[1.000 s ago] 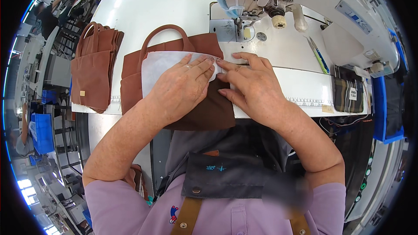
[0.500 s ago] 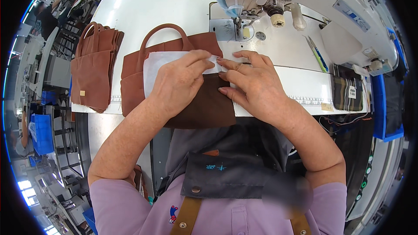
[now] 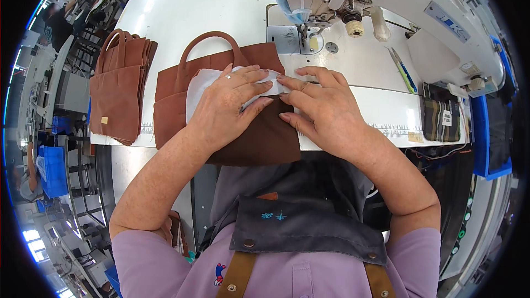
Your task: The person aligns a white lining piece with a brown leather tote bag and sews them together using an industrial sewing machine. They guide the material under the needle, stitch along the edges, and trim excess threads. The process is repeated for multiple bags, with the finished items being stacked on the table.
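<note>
A brown fabric bag with a looped handle lies flat on the white sewing table, its lower part hanging over the near edge. A white lining piece rests on top of it. My left hand presses flat on the white piece. My right hand lies beside it, fingertips meeting the left hand's at the white piece's right edge. Both hands sit just in front of the sewing machine's needle.
A stack of finished brown bags lies at the table's left. The white sewing machine fills the upper right. Small snips and a striped fabric pad lie at the right. Blue bins stand on the floor at left.
Both hands have slid slightly up and right along the white piece, toward the needle. The bag has barely shifted.
</note>
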Motion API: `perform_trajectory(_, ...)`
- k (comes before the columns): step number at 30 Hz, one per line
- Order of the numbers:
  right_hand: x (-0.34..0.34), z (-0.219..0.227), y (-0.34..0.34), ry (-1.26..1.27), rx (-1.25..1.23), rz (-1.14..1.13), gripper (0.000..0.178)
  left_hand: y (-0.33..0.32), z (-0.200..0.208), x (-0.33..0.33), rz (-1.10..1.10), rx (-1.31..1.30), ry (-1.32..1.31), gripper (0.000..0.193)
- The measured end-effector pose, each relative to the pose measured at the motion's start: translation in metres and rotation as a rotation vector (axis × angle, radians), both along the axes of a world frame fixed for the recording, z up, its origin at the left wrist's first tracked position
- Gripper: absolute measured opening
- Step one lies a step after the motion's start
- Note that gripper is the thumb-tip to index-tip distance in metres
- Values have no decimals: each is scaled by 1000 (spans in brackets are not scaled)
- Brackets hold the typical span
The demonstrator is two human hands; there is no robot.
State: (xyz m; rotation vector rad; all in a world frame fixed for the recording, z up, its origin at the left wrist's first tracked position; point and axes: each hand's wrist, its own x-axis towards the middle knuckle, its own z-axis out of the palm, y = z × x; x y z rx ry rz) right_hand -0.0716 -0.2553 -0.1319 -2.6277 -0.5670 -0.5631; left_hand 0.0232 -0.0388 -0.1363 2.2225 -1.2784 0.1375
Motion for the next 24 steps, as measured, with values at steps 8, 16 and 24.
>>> perform_trajectory(8,12,5,-22,-8,-38,15,25,-22,-3,10,-8,9,-53,29)
perform_trajectory(16,27,-2,-41,-47,-24,42,24,-40,-2,25,-2,47,-102,22)
perform_trajectory(24,38,-11,-45,-23,57,22,19,-45,0,26,4,50,-168,22)
